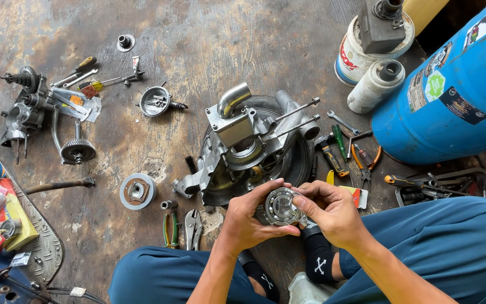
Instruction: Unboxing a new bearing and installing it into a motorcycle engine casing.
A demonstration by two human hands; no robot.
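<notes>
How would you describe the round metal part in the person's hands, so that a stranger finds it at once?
Start at the big engine casing lying on a tyre in the middle of the floor. Just below it, the left hand and right hand meet around a bearing. It is the only shiny ring showing steel balls, and the only part lifted off the floor.

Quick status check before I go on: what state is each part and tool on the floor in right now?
Round bearing part: held up between both hands.
Left hand: gripping the part's left side.
Right hand: fingers on the part's right rim.
Engine case: opened, lying on a tyre, studs sticking out.
Gear assembly: removed, lying apart at left.
Locking pliers: lying on the floor, untouched.
Blue barrel: lying on its side.
</notes>
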